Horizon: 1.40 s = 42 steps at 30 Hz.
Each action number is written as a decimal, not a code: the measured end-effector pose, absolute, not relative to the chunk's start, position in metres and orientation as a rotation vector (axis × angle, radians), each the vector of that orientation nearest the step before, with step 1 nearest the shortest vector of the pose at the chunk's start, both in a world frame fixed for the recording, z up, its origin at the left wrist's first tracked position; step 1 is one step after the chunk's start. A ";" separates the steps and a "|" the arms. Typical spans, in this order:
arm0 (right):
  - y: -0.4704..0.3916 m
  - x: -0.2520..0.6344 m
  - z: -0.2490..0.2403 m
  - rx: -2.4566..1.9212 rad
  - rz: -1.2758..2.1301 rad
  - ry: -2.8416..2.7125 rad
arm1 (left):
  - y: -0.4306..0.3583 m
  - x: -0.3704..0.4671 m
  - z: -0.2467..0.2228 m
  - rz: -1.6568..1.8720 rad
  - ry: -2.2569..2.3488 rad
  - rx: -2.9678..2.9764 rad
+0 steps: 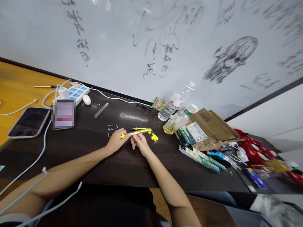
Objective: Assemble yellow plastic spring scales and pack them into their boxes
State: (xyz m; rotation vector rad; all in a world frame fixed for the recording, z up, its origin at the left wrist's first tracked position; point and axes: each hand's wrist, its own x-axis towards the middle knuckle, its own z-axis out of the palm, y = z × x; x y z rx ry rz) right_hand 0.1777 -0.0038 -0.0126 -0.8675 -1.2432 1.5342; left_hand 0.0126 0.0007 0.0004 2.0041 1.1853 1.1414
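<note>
A slim pen with a clear barrel and yellow parts lies slantwise across both hands above the dark table. My left hand is closed around its left end, where a yellow piece sticks out. The thumb and fingers of my right hand pinch it from below near the middle. Just behind it on the table is a thin yellow and black part. Small yellow pieces lie to the right of the pen. A bent white wire-like piece rests behind my left hand.
At left are a phone, a power strip, a white mouse and a clear tube. To the right stand bottles, a cardboard package and an opened green box. Cables cross the left side.
</note>
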 end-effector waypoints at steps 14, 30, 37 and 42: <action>-0.003 0.179 -0.015 -0.905 1.505 -1.133 | 0.005 0.009 -0.001 1.272 1.180 1.678; -0.012 0.165 -0.020 -0.855 1.532 -1.216 | -0.003 0.014 -0.008 1.206 1.235 1.600; -0.012 0.160 -0.026 -0.789 1.535 -1.290 | 0.003 0.013 -0.010 1.221 1.229 1.475; -0.006 0.171 -0.019 -0.890 1.516 -1.372 | 0.012 0.014 -0.015 1.117 1.155 1.248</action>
